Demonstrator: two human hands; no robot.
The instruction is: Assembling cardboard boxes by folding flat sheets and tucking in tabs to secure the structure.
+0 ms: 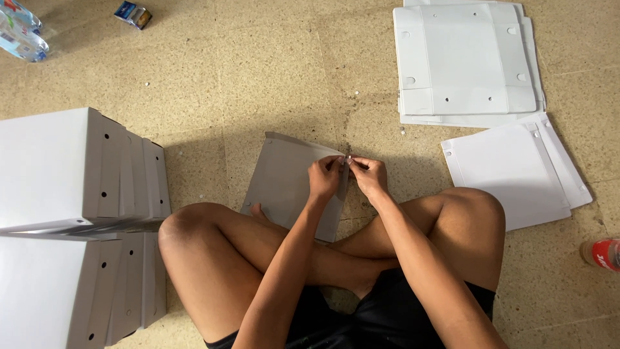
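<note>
A person sits cross-legged on a speckled beige floor (258, 77), seen from above, with bare knees spreading to the left and right of the lower frame. In the centre of the frame lies a flat sheet of grey-white cardboard (287, 184), a box blank with creased side flaps. It slants slightly, its top edge tilted up toward the right, and its lower part disappears behind the person's leg.

Both hands meet at the cardboard's upper right corner. The left hand (325, 178) rests over the sheet's right edge, fingers curled and pinched on the corner flap. The right hand (369, 176) sits just beside it, off the sheet's right edge, fingers also closed in a narrow pinch. Between the two sets of fingertips is something very small and pale; it is too small to tell what it is.

At the left of the frame stand two rows of folded white boxes (71, 168), nested side by side, with small round holes in their sides. At the upper right lies a stack of flat white box blanks (465, 61), and just below it a second fanned pile of white sheets (516, 171). A plastic water bottle (19, 32) lies in the upper left corner, a small carton (134, 14) lies near it, and a red-labelled bottle (602, 253) shows at the right edge.
</note>
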